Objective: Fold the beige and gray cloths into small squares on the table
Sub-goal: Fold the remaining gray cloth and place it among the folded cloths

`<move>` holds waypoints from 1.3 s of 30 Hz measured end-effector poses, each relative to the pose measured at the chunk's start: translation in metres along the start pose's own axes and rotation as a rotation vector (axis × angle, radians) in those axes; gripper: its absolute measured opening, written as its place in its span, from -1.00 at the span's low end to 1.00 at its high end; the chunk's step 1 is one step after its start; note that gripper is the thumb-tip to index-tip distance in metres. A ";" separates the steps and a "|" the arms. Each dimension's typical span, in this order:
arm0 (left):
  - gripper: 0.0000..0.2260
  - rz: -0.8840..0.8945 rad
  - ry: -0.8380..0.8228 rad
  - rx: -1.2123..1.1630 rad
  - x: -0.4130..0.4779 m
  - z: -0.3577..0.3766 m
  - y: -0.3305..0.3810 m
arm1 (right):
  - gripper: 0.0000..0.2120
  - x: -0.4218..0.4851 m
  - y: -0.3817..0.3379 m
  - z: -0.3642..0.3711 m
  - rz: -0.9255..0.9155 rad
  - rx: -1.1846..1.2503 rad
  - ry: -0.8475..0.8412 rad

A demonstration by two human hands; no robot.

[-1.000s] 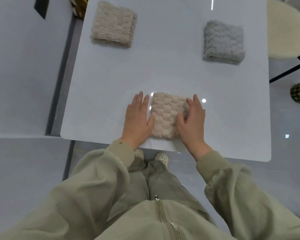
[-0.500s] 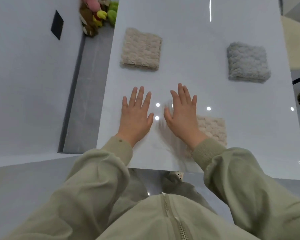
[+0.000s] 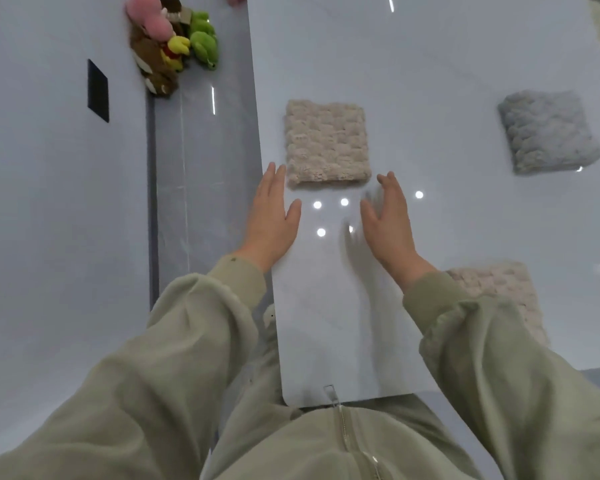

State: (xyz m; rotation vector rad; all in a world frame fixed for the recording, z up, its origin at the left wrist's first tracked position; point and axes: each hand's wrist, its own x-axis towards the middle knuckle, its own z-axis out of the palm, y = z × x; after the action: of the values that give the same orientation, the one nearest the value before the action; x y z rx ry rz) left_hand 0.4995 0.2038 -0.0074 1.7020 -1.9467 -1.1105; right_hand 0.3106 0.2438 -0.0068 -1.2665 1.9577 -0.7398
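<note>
A folded beige cloth lies as a small square on the white table, just beyond my hands. My left hand is flat with straight fingers, its fingertips at the cloth's near left corner. My right hand is open too, its fingertips just short of the cloth's near right corner; it looks blurred. A folded gray cloth sits at the right. Another folded beige cloth lies near the front right, partly hidden by my right sleeve.
Several plush toys lie on the floor to the left of the table, by a white wall with a dark plate. The table's left edge runs right beside my left hand.
Both hands left the near beige cloth and moved forward and left to the far beige cloth. The view shifted left, so the folded near cloth now sits at my right.
</note>
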 end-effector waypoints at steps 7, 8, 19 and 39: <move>-0.50 -0.143 0.095 -0.464 0.052 0.002 0.029 | -0.55 0.079 -0.023 -0.011 0.161 0.326 0.032; -0.49 -0.157 0.119 -0.511 0.061 0.004 0.030 | -0.56 0.089 -0.026 -0.010 0.154 0.339 0.025; -0.49 -0.209 0.210 -0.635 0.094 0.020 0.038 | -0.51 0.124 -0.045 0.011 0.109 0.410 -0.040; -0.48 -0.060 0.139 0.476 0.111 0.028 0.019 | -0.48 0.132 -0.032 0.012 -0.364 -0.503 -0.146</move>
State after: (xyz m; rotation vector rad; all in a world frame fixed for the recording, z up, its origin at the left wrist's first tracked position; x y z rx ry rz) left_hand 0.4408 0.1088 -0.0385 2.0180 -2.2015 -0.5482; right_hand 0.2987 0.1091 -0.0213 -1.9541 1.8757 -0.3055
